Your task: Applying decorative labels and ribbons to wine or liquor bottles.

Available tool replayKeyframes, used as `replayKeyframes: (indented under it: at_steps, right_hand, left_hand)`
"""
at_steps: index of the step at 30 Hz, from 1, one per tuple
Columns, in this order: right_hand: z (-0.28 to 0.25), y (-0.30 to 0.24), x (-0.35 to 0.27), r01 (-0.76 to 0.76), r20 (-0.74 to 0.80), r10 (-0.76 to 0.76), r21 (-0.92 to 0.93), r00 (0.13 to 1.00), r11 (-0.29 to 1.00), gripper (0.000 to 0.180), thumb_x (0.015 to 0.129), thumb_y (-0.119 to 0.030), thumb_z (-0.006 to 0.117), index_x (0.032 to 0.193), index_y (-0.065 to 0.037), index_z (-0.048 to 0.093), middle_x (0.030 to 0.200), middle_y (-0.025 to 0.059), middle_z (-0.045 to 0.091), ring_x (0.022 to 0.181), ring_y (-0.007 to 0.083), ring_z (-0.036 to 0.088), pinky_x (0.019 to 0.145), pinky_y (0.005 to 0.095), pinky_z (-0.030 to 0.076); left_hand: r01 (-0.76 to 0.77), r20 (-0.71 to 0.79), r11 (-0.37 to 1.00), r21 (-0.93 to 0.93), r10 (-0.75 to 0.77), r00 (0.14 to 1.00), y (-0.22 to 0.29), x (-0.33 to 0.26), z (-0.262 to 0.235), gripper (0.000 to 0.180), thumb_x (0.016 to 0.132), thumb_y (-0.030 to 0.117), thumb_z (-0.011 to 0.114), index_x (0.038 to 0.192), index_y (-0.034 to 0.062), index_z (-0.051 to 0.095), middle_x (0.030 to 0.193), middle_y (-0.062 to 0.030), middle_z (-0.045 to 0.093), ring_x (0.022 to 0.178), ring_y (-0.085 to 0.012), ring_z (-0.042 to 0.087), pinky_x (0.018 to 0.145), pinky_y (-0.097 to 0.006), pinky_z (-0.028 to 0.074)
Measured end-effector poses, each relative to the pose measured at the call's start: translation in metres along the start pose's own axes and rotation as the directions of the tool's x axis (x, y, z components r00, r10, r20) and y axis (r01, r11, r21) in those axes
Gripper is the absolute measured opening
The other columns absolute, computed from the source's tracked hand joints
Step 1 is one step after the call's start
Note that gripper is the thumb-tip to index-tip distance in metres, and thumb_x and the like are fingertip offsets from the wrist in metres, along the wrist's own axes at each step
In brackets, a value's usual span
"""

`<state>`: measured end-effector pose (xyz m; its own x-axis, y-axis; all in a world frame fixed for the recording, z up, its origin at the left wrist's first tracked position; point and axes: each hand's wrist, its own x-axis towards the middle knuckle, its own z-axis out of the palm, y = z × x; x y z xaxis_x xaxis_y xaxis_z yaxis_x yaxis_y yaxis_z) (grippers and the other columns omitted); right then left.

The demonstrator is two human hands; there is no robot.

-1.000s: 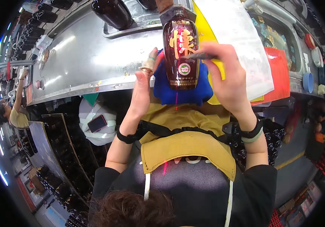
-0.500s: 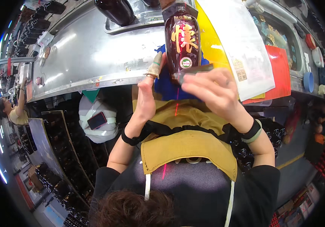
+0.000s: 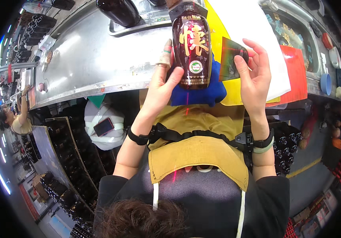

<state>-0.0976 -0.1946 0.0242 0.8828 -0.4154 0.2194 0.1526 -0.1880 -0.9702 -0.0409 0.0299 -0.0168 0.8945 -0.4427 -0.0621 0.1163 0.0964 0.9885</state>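
A dark brown glass bottle (image 3: 191, 51) with gold lettering and a round white-and-green mark lies on a blue cloth (image 3: 218, 89), neck away from me. My left hand (image 3: 161, 81) holds its left side, thumb against the lower front and fingers along the edge; one finger wears a pale cover. To the right of the bottle, my right hand (image 3: 254, 73) pinches a dark, thin, flat scraper-like piece (image 3: 229, 59) between thumb and fingers, raised above the sheets. The bottle's neck end sits at a dark bracket (image 3: 187, 11).
Yellow (image 3: 230, 95), white (image 3: 275, 75) and red (image 3: 295, 75) sheets overlap on the right of the metal table (image 3: 83, 59). More dark bottles (image 3: 119, 12) stand on a tray at the back. A blue bowl (image 3: 325, 84) is far right. Another person (image 3: 19, 119) works at far left.
My right hand has moved from the bottle's lower end to the right, turning the dark flat piece upright. My left thumb has come onto the bottle.
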Motion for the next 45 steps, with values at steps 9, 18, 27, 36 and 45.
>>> replayKeyframes:
  at_steps: [9, 18, 27, 36, 45]
  right_hand:
    - [0.023, 0.0, -0.004, -0.008, 0.029, 0.006, 0.075, 1.0, 0.997, 0.031, 0.101, -0.002, 0.066, 0.131, -0.001, 0.062, 0.109, 0.0049, 0.066, 0.084, 0.006, 0.058, 0.073, 0.0229, 0.052]
    - [0.025, 0.02, -0.014, 0.113, 0.021, -0.112, -0.285, 0.994, 0.952, 0.029, 0.094, -0.003, 0.072, 0.122, -0.002, 0.067, 0.097, 0.0095, 0.065, 0.073, 0.019, 0.057, 0.069, 0.0303, 0.049]
    - [0.034, 0.003, -0.023, 0.042, -0.039, -0.041, 0.023, 0.998, 0.999, 0.029, 0.097, -0.002, 0.069, 0.126, 0.001, 0.064, 0.099, 0.0071, 0.064, 0.085, 0.0134, 0.063, 0.071, 0.0254, 0.053]
    - [0.032, -0.005, -0.014, 0.054, -0.035, -0.057, -0.089, 0.998, 0.995, 0.025, 0.099, -0.003, 0.067, 0.124, 0.001, 0.065, 0.105, 0.0093, 0.069, 0.089, 0.0153, 0.066, 0.077, 0.0278, 0.054]
    - [0.034, -0.001, 0.017, -0.029, -0.038, 0.03, 0.008, 0.999, 1.0, 0.027, 0.098, -0.004, 0.067, 0.124, 0.002, 0.065, 0.109, 0.013, 0.07, 0.091, 0.0175, 0.068, 0.077, 0.0285, 0.055]
  left_hand:
    - [-0.073, 0.005, 0.991, 0.112, 0.073, 0.997, -0.009, -0.004, -0.005, 0.082, 0.101, 0.01, 0.066, 0.167, 0.0031, 0.018, 0.168, -0.0162, 0.034, 0.151, -0.0236, 0.036, 0.124, -0.037, 0.027]
    - [-0.396, 0.202, 0.421, 0.816, 0.435, 0.877, -0.009, -0.046, 0.009, 0.078, 0.073, 0.021, 0.091, 0.143, 0.002, 0.06, 0.157, -0.0345, 0.04, 0.129, -0.049, 0.057, 0.106, -0.05, 0.05]
    - [-0.351, 0.186, 0.354, 0.867, 0.423, 0.887, -0.004, -0.054, 0.023, 0.082, 0.077, 0.009, 0.089, 0.148, -0.0071, 0.051, 0.158, -0.0335, 0.041, 0.135, -0.0463, 0.055, 0.111, -0.045, 0.048]
    - [-0.383, 0.115, 0.499, 0.777, 0.486, 0.866, 0.002, -0.047, 0.014, 0.086, 0.086, 0.049, 0.08, 0.147, -0.0058, 0.053, 0.16, -0.0358, 0.036, 0.141, -0.0522, 0.046, 0.113, -0.05, 0.043]
    - [-0.333, 0.066, 0.601, 0.727, 0.422, 0.904, 0.015, -0.007, 0.003, 0.1, 0.096, 0.071, 0.054, 0.154, -0.0087, 0.042, 0.161, -0.0377, 0.032, 0.145, -0.0557, 0.039, 0.12, -0.054, 0.032]
